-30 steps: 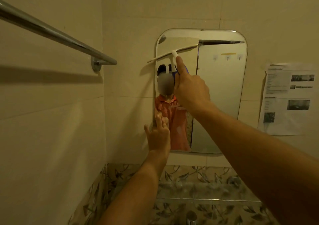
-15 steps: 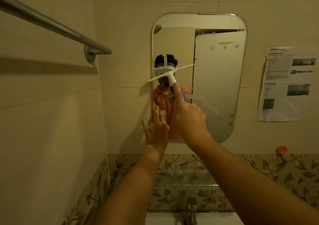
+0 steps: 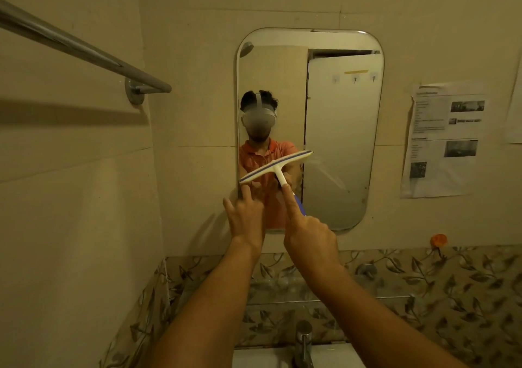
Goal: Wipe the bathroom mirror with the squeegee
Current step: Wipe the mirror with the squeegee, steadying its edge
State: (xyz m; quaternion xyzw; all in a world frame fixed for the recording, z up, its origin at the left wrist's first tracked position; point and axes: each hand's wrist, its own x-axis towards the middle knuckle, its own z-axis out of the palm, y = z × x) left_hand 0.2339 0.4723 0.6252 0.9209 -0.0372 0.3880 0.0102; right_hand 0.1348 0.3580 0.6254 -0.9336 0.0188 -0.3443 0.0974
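Right hand (image 3: 309,237): clasps the squeegee (image 3: 278,167) handle, index finger along it.
Squeegee: blade tilted on the mirror (image 3: 339,141), centre frame.
Left hand (image 3: 247,218): fingers spread, pressing the mirror's lower left edge.
Basin (image 3: 254,357): bottom edge, contents unseen.

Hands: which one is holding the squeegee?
The right hand grips the squeegee by its blue handle, forefinger stretched along it. The left hand holds nothing, its fingers reaching toward the mirror.
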